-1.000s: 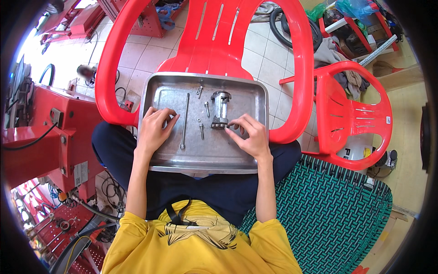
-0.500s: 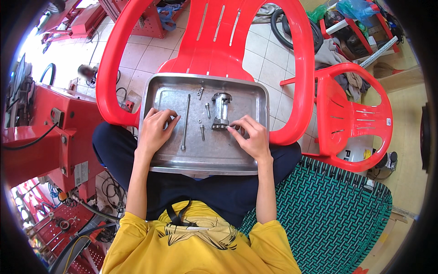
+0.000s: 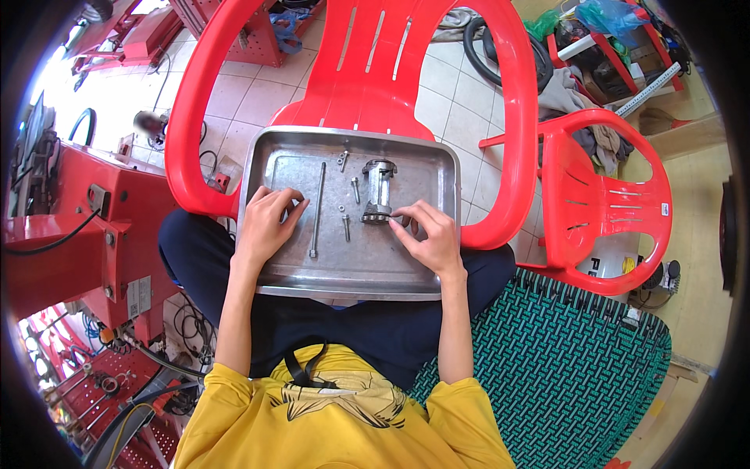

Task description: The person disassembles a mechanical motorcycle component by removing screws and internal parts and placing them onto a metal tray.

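Note:
A shallow metal tray (image 3: 351,285) rests across my lap and the front of a red plastic chair. My left hand (image 3: 268,223) lies over the tray's left side, fingers loosely bent and apart, with nothing in it. Beside it a long thin bolt (image 3: 318,207) lies lengthwise. Right of the middle sits a cylindrical metal part (image 3: 378,191) with a toothed near end. At that end are the fingertips of my right hand (image 3: 430,234), touching or almost touching it, with thumb and forefinger slightly apart. Between the long bolt and the cylinder lie short bolts (image 3: 347,227) and a small nut (image 3: 341,209).
The red chair (image 3: 367,86) stands in front of me, its armrests curving round both sides of the tray. A second red chair (image 3: 609,203) is at the right, near a green woven seat (image 3: 547,367). Red machinery (image 3: 141,250) stands close on my left.
My right hand's fingertips have shifted very slightly at the toothed end of the cylindrical part. The left hand, the tray and the loose bolts have stayed in place.

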Motion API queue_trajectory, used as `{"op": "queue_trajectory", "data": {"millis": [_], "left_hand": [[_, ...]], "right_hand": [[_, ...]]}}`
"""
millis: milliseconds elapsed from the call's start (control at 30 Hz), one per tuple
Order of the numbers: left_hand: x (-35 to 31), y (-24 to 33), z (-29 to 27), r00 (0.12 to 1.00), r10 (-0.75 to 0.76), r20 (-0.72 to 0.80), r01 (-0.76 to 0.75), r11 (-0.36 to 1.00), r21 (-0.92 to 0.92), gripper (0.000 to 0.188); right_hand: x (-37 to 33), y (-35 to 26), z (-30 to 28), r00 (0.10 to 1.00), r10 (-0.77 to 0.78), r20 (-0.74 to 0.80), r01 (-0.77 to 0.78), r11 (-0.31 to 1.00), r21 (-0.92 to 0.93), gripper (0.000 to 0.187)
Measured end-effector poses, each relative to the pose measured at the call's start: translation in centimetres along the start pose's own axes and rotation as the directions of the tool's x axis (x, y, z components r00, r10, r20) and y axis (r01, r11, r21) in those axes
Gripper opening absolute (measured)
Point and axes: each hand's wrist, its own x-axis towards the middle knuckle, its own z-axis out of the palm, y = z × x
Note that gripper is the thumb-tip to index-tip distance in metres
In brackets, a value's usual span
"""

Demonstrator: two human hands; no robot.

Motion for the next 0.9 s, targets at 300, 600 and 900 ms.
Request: {"op": "queue_trajectory", "data": {"millis": [300, 600, 900], "left_hand": [[0.1, 0.1, 0.1, 1.0, 0.014, -0.007, -0.014, 1.0, 0.011, 0.014], [0.1, 0.2, 0.1, 1.0, 0.01, -0.007, -0.01, 1.0, -0.002, 0.011], [0.0, 0.3, -0.1, 1.0, -0.01, 0.024, 0.01, 1.0, 0.001, 0.012]], "right_hand": [[-0.2, 0.1, 0.1, 0.997, -0.059, -0.044, 0.057, 0.998, -0.033, 0.014], [-0.2, 0.4, 0.1, 0.993, -0.094, -0.072, 0.084, 0.988, -0.129, 0.023], [-0.2, 0.7, 0.4, 0.984, -0.105, -0.146, 0.092, 0.992, -0.089, 0.027]]}}
